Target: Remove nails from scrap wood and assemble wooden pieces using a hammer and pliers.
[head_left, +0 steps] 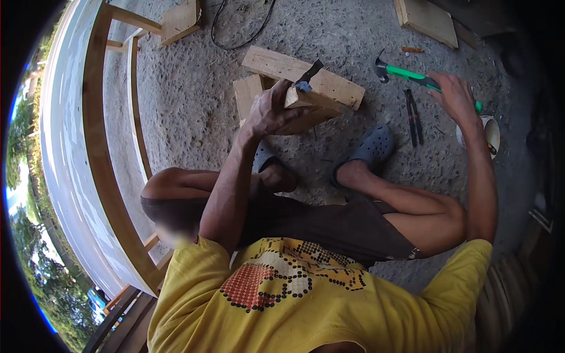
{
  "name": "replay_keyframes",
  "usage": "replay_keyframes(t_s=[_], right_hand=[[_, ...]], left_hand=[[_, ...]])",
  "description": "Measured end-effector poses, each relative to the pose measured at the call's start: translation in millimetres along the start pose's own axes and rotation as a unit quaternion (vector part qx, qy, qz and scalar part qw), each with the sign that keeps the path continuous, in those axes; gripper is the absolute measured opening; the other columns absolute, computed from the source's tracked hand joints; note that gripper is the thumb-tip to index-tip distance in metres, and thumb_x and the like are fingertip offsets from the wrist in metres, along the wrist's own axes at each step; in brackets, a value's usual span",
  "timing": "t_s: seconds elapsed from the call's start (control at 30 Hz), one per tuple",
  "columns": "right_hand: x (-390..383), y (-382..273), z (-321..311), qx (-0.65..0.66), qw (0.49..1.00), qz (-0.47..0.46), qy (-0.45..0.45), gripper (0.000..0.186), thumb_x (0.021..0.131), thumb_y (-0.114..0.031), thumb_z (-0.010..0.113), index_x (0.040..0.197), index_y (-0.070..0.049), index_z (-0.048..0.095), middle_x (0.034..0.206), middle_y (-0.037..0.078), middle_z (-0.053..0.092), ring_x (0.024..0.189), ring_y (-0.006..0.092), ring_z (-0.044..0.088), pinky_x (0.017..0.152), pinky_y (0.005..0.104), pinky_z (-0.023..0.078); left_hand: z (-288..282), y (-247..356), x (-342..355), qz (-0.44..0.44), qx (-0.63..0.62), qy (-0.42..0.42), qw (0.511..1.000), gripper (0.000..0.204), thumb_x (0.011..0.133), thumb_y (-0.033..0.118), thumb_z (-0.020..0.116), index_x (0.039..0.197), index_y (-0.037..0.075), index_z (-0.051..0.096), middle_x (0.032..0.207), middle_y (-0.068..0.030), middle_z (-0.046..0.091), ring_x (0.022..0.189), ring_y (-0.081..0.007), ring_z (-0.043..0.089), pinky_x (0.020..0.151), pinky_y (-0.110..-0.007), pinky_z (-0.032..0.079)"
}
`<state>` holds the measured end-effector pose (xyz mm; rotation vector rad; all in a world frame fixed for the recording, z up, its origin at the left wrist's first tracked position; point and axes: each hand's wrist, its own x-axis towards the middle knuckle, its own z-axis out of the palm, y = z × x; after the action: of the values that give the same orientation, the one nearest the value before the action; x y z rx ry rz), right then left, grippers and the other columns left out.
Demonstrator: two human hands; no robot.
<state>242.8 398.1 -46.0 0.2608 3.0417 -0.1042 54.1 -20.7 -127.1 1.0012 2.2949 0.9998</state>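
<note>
My left hand (272, 112) is closed around the near end of a small wood piece (296, 99). A dark strip (310, 72) with a blue-grey bit (303, 86) at its near end lies against that piece; its kind is unclear. Beneath and behind are stacked wood blocks, the longest a pale beam (338, 85) with small dark holes. Off to the right, my right hand (456, 99) grips the green handle of a claw hammer (406, 74). The black hammer head points left, apart from the wood, above the ground.
Pincers (414, 117) with dark and red handles lie below the hammer. A white container (491, 136) stands by my right forearm. A cable loop (215, 32) and boards (426, 20) lie farther off. A wooden frame (97, 117) with white sheeting rises at left.
</note>
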Motion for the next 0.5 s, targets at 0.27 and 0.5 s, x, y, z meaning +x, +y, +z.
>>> replay_keyframes(t_s=[0.27, 0.5], right_hand=[[3.4, -116.1, -81.5, -0.217, 0.952, -0.206, -0.066, 0.012, 0.085, -0.013, 0.073, 0.096, -0.009, 0.075, 0.082, 0.012, 0.070, 0.087, 0.0305, 0.072, 0.073, 0.0433, 0.057], [11.2, -163.0, -81.8, -0.294, 0.915, -0.258, -0.099, 0.013, 0.087, -0.014, 0.070, 0.100, -0.010, 0.072, 0.087, 0.009, 0.067, 0.092, 0.0272, 0.069, 0.075, 0.0423, 0.055]], left_hand=[[29.2, 25.4, -19.7, -0.017, 0.088, -0.052, 0.995, 0.055, 0.080, 0.043, 0.088, 0.108, 0.001, 0.065, 0.077, -0.0195, 0.072, 0.078, -0.0409, 0.073, 0.067, -0.049, 0.055], [61.0, 31.1, -40.2, 0.044, 0.116, 0.001, 0.992, 0.045, 0.083, 0.039, 0.084, 0.107, 0.007, 0.062, 0.075, -0.0163, 0.072, 0.073, -0.0375, 0.073, 0.064, -0.049, 0.056]])
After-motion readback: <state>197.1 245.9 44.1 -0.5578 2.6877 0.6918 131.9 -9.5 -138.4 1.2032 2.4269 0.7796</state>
